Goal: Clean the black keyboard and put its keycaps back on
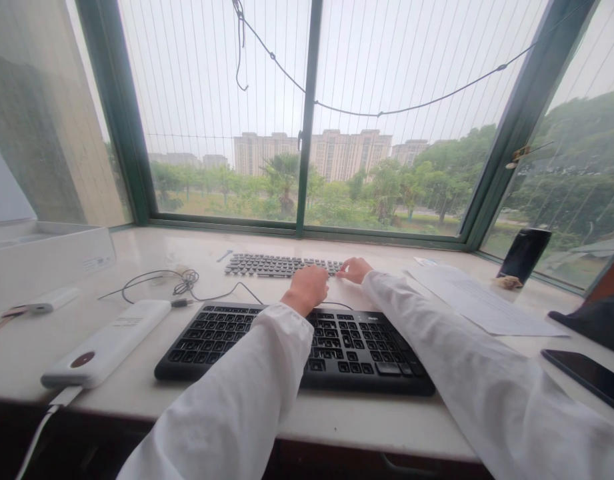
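lying in rows past the black keyboard (201,340), the loose keys (267,265) could scatter if the left hand (307,288) or right hand (357,269) nudges them; fingers curl, but i can't tell whether they're pinching any.

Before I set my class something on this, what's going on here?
A person is busy at rows of small loose keys laid out on the table. The right hand is at their right end; the left hand is beside it, at the rows. Whether either holds a key, I cannot tell. The black keyboard lies nearer, many key spots looking bare.
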The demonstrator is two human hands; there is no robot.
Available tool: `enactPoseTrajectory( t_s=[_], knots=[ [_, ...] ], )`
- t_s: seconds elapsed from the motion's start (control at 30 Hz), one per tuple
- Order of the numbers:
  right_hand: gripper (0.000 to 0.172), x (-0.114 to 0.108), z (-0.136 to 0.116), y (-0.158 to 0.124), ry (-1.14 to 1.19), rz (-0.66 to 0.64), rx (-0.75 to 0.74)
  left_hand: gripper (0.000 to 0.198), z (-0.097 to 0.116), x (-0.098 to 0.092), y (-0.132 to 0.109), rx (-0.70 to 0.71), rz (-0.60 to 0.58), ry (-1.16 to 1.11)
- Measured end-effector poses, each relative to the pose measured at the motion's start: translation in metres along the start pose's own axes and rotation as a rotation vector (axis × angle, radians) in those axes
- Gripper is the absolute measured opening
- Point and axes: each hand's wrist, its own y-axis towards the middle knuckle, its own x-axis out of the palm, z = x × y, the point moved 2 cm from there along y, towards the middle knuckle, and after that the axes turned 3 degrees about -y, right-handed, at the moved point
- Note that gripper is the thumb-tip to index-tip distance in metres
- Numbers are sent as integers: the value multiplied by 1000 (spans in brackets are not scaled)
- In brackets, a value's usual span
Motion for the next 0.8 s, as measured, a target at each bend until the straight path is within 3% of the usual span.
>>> enactPoseTrajectory(
  t_s=[0.13,0.4,0.67,0.8],
  knots=[
    [25,-2,-1,1,25,-28,-43,24,1,0,0,3,7,-1],
    [41,-6,10,-3,59,-96,-97,26,1,1,1,11,10,-19],
    [32,-1,1,-8,35,-52,-104,23,0,2,0,17,31,-30],
    [29,-10,-6,-16,43,-35,-163,21,-1,0,0,25,52,-50]
  ],
)
